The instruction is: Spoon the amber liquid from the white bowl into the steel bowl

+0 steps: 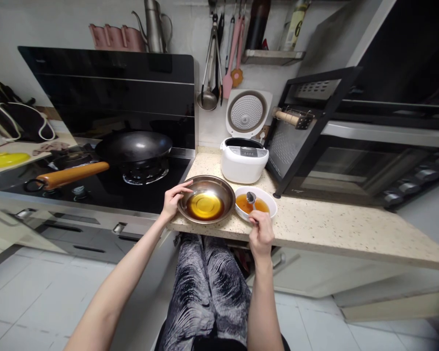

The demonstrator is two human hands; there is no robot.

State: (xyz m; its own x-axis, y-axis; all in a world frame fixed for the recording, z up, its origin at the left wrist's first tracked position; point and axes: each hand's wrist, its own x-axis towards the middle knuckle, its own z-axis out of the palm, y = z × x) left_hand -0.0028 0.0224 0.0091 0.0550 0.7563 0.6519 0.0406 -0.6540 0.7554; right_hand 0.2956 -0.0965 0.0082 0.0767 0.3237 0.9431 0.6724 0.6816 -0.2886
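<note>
A wide metal bowl (227,195) with amber liquid in its bottom rests at the counter's front edge. My left hand (172,200) grips its left rim, with fingers reaching over the inner side and the thumb mostly out of sight. Close against it on the right stands a white bowl (273,204) holding orange-brown liquid. Over that bowl, my right hand (261,231) is closed on the handle of a metal spoon (251,198). The spoon's head shows just above or at the liquid; which one I cannot tell.
Behind the bowls sits a white rice cooker (244,165), lid raised. A black wok (135,146) with a wooden handle (75,175) is on the stove at left. To the right stands a dark oven (336,175). Utensils (229,83) hang on the wall.
</note>
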